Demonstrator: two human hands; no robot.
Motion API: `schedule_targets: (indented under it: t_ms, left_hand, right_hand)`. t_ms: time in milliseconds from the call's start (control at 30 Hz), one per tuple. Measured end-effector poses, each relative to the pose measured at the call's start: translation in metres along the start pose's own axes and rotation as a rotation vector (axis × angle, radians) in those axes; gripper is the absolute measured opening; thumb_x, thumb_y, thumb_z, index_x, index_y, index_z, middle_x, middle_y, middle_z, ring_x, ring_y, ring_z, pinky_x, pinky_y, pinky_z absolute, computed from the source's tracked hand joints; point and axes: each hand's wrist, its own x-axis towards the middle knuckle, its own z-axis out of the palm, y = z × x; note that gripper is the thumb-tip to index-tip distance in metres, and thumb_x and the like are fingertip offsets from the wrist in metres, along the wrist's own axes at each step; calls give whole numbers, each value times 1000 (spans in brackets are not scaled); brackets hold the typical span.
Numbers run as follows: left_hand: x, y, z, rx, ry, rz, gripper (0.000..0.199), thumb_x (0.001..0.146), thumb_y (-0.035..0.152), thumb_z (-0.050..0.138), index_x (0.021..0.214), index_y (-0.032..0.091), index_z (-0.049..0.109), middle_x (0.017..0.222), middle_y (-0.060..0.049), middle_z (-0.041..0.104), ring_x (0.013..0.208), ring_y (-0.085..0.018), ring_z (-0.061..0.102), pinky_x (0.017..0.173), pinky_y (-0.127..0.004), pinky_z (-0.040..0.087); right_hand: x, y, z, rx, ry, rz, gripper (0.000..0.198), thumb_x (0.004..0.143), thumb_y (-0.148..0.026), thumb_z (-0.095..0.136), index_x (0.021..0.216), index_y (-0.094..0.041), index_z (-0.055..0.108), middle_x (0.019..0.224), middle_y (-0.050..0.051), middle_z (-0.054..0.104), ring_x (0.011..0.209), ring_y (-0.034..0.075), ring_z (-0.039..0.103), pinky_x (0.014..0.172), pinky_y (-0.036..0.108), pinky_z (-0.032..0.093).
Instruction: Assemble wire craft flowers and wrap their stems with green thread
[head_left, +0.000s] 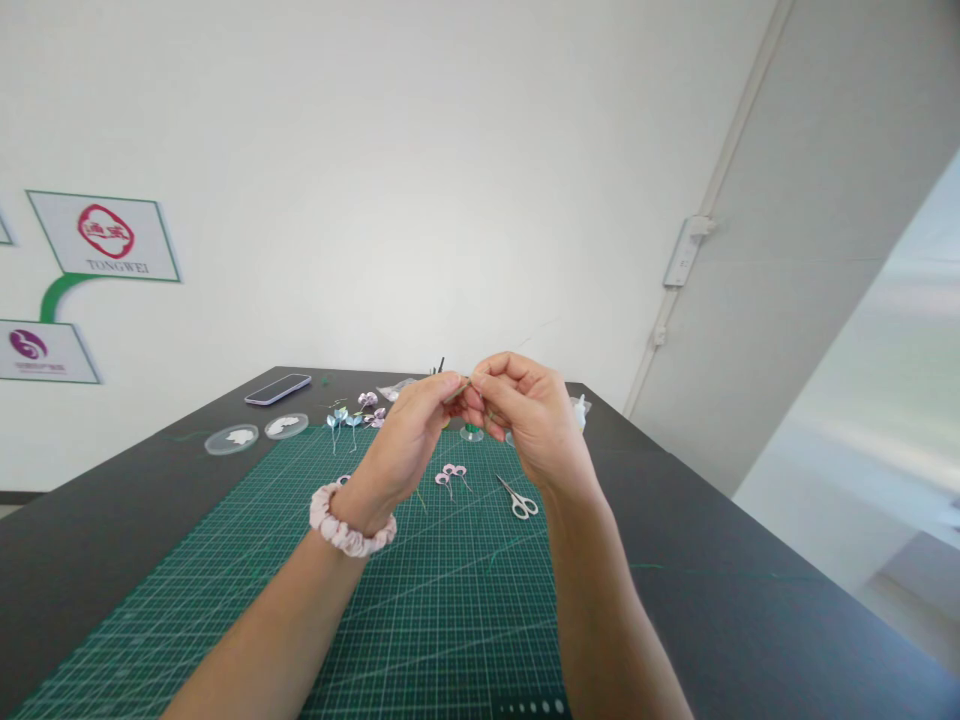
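My left hand (409, 430) and my right hand (531, 415) meet fingertip to fingertip above the far part of the green cutting mat (435, 600). Both are closed in a pinch, and whatever lies between the fingers is too small and hidden to name. A pink scrunchie (352, 522) circles my left wrist. Below the hands, small pale-purple flower pieces on thin stems (450, 474) lie on the mat. White-handled scissors (519, 500) rest beside my right wrist. A green spool (471, 432) shows partly behind my fingers.
Light-blue flower pieces on stems (343, 418) and purple ones (367, 399) lie at the mat's far left. Two clear dishes with white bits (232, 439) (286, 426) and a phone (278, 389) sit on the black table (720, 560). A whitish bottle (580, 411) stands behind my right hand.
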Motion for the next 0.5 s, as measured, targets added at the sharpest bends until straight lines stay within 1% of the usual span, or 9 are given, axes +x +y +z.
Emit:
schedule_targets:
  t_ms: [133, 233, 400, 500]
  left_hand:
    - [1, -3, -4, -159, -40, -89, 33, 90, 29, 48, 62, 17, 62, 63, -2, 56, 65, -15, 56, 73, -33, 47]
    - [1, -5, -7, -207, -37, -121, 30, 87, 28, 53, 61, 17, 61, 64, -2, 55, 66, -14, 54, 72, -31, 45]
    - [0, -2, -7, -172, -4, -119, 27, 84, 27, 57, 58, 17, 60, 62, 0, 54, 65, -12, 51, 70, -28, 42]
    - [0, 1, -4, -108, 51, -93, 25, 82, 25, 57, 58, 18, 59, 59, 1, 54, 64, -12, 50, 68, -27, 41]
  right_hand:
    - [0, 0, 0, 17, -28, -8, 12, 75, -23, 63, 65, -19, 58, 52, -4, 58, 40, 4, 41, 37, 21, 27]
    - [0, 1, 0, 31, -38, -18, 11, 75, -23, 63, 65, -19, 58, 49, -5, 56, 38, 4, 38, 36, 20, 26]
    - [-1, 0, 0, 21, -26, -24, 11, 75, -23, 64, 65, -19, 59, 46, -7, 53, 37, 4, 36, 36, 20, 27]
    - [0, 1, -1, 6, -19, -10, 11, 75, -24, 64, 66, -19, 58, 47, -7, 54, 36, 3, 35, 36, 21, 26]
